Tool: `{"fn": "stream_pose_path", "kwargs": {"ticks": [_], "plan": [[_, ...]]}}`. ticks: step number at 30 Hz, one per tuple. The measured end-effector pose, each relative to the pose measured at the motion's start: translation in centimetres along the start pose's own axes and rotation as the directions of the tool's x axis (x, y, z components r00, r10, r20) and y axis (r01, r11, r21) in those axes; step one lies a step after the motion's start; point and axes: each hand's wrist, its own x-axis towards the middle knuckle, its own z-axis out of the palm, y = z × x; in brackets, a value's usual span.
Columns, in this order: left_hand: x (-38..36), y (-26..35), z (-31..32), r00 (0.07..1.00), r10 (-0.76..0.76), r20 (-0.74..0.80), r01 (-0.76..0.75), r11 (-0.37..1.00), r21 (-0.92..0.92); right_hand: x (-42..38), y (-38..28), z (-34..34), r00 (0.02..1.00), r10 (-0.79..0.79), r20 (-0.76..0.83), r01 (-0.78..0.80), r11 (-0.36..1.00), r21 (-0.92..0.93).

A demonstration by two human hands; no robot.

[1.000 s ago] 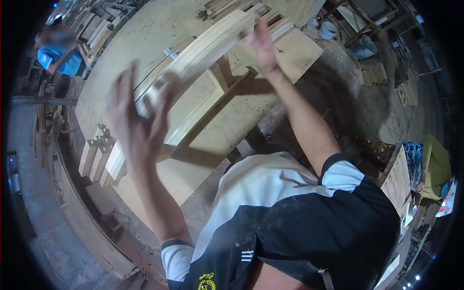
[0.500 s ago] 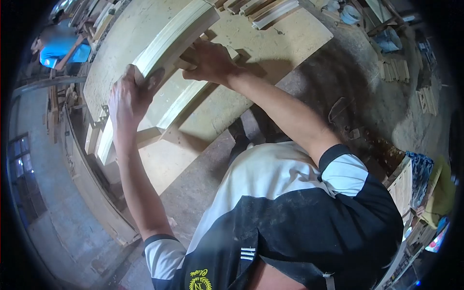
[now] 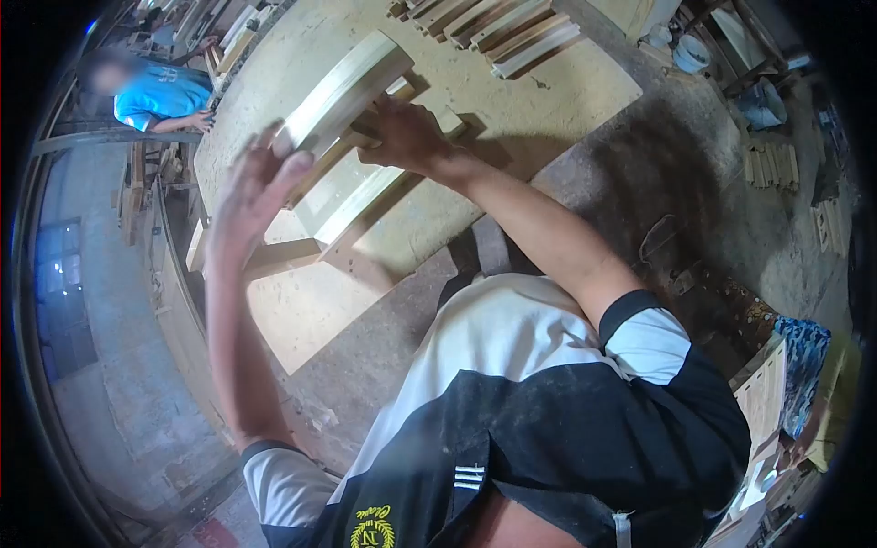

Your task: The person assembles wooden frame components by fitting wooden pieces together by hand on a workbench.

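A pale wooden frame (image 3: 365,196) of joined rails is held at an angle over the plywood-topped table. Its raised upper rail (image 3: 347,87) looks thick and curved through the lens. My left hand (image 3: 251,192), a little blurred, has thumb and fingers on either side of this rail's near end. My right hand (image 3: 406,137) is closed around the frame beneath the upper rail, farther along; its fingertips are partly hidden by the wood.
Several wooden strips (image 3: 498,32) lie side by side on the table's (image 3: 585,82) far edge. A person in a blue shirt (image 3: 164,96) is at the far left. Buckets (image 3: 692,55) and stacked wood pieces (image 3: 770,166) are on the floor to the right. Another person in yellow (image 3: 836,406) is at the right edge.
The upper rail has come lower and appears shorter in view. My left hand has shifted slightly along with it. The whole view has turned a little, and the person in blue shows more fully.
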Motion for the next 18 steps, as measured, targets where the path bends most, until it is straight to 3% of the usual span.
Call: {"fn": "stream_pose_path", "kwargs": {"ticks": [1, 3, 4, 6, 8, 10, 13, 14, 17, 18], "plan": [[0.1, -0.3, -1.1, 0.997, 0.059, -0.044, -0.057, 0.998, 0.040, 0.1, -0.3, -0.4, 1.000, 0.024, 0.004, -0.024, 1.000, 0.011], [1.4, 2.1, -6.2, 0.980, -0.131, -0.153, 0.116, 0.988, -0.102, 0.0, -1.2, -1.4, 0.997, 0.077, 0.027, -0.078, 0.996, 0.036], [1.4, 1.1, -5.9, 0.958, -0.169, -0.233, 0.146, 0.983, -0.111, -0.2, -1.3, -1.4, 0.999, -0.002, -0.041, 0.003, 0.999, 0.039], [2.6, -1.5, -5.2, 0.890, -0.232, -0.392, 0.196, 0.972, -0.130, -0.1, -1.6, -1.7, 0.998, 0.006, -0.056, -0.002, 0.996, 0.084], [2.9, -1.2, -0.4, 0.917, -0.386, -0.099, 0.348, 0.898, -0.270, -0.3, -1.6, -0.9, 0.999, 0.047, -0.022, -0.044, 0.993, 0.111], [3.7, 0.6, 3.8, 0.874, -0.446, 0.192, 0.485, 0.790, -0.375, 0.5, -0.7, -0.6, 0.994, 0.107, 0.018, -0.108, 0.991, 0.077], [3.6, 1.0, 2.6, 0.865, -0.406, 0.295, 0.459, 0.877, -0.139, 0.5, -0.7, -0.9, 0.998, 0.045, 0.042, -0.048, 0.996, 0.075], [3.6, 1.0, 2.2, 0.857, -0.393, 0.334, 0.433, 0.900, -0.052, 0.1, -0.8, -0.9, 0.998, 0.004, -0.055, 0.000, 0.998, 0.070], [0.4, 1.3, 2.9, 0.963, -0.262, 0.065, 0.268, 0.900, -0.344, -0.4, -0.9, -1.6, 0.999, -0.051, -0.014, 0.051, 0.996, 0.071], [-1.1, -1.3, 3.9, 0.983, -0.180, -0.014, 0.168, 0.936, -0.310, -0.9, -0.9, -1.9, 0.998, -0.061, 0.026, 0.058, 0.993, 0.105]]}}
